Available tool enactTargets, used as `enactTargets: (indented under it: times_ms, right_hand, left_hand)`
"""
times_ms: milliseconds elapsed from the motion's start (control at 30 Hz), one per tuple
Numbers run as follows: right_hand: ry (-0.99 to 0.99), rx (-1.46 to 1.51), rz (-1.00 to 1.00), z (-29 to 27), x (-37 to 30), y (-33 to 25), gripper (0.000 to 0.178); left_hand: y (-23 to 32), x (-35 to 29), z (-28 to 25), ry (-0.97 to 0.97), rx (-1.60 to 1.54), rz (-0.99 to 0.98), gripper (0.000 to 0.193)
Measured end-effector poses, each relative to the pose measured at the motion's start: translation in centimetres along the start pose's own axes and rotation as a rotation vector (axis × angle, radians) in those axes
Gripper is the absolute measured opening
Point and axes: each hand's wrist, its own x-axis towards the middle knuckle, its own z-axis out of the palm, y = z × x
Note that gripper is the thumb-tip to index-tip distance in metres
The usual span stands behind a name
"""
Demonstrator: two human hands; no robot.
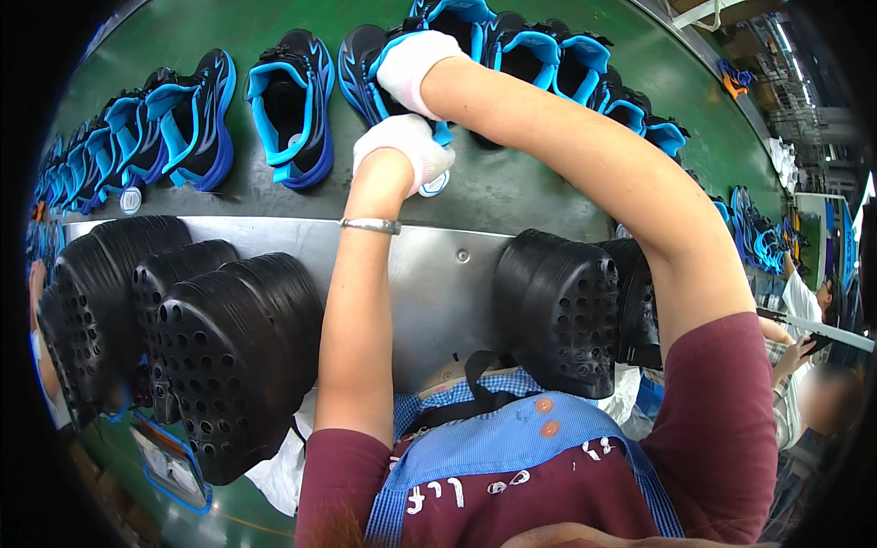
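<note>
A black sports shoe with a light-blue lining and blue sole stands on the green worktop in front of me. My right hand, in a white glove, reaches across from the right and closes over the shoe's opening. My left hand, also gloved in white, is curled at the shoe's near end, just below the right one. Both hands' fingertips are hidden by the gloves and the shoe. A round white disc with a blue edge shows beside my left hand. A similar shoe stands apart to the left.
Rows of matching shoes stand to the left and right on the green worktop. Perforated black plastic baskets hang along the metal front edge, with another basket on the right. Other people are at the far right.
</note>
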Motion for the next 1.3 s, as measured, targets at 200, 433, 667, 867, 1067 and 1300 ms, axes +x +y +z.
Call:
enactTargets:
  times_ms: [200, 433, 667, 867, 1067, 1300]
  right_hand:
    - [0.123, 0.112, 0.090, 0.6, -0.7, 1.1, 0.022]
    - [0.175, 0.401, -0.118, -1.5, -7.2, 4.5, 0.035]
    - [0.001, 0.247, 0.193, 0.8, -19.3, 12.7, 0.049]
    - [-0.113, 0.336, 0.168, 5.2, -19.1, 14.3, 0.076]
    - [-0.119, 0.393, 0.194, 6.6, -18.4, 17.4, 0.066]
    - [-0.070, 0.365, 0.140, 9.9, -23.9, 19.9, 0.053]
  left_hand:
    - [1.3, 0.2, 0.3, 0.118, 0.095, -0.011, 0.048]
    - [1.5, -3.4, -0.5, 0.274, 0.027, -0.029, 0.041]
    - [3.2, -6.3, -0.7, 0.933, 0.342, 0.052, 0.045]
    - [6.8, 1.5, 1.1, 0.734, 0.022, 0.417, 0.047]
    - [9.6, 5.2, 0.6, 0.618, 0.077, 0.336, 0.041]
    - [13.5, 0.5, 3.6, 0.327, 0.096, 0.335, 0.032]
